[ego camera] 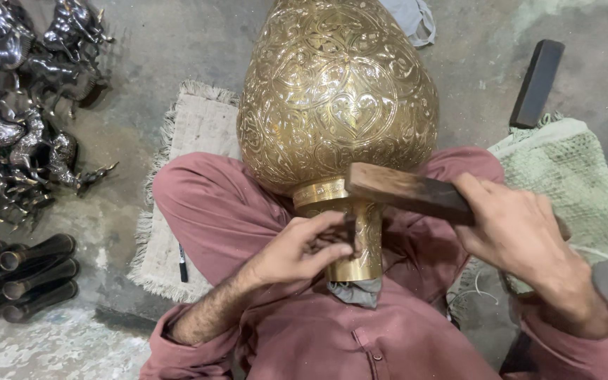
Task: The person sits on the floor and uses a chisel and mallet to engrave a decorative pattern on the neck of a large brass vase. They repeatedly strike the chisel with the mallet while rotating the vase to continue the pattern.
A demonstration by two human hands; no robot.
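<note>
A large engraved brass vase (336, 98) lies across my lap, its wide body pointing away and its narrow neck (350, 236) toward me. My left hand (304, 250) is pinched around a small dark tool held against the neck. My right hand (522, 229) grips a brown wooden block (406, 193), its far end resting over the neck just above the left hand's fingers. A grey cloth sits under the neck's rim. My legs in dusty-pink cloth (212, 204) support the vase.
Dark metal horse figurines (19, 105) are heaped at the left, with several dark tubes (26, 274) below them. A fringed beige mat (191, 141) with a black pen (182, 262) lies under my left leg. A green cloth (571, 176) and a dark bar (537, 83) lie at the right.
</note>
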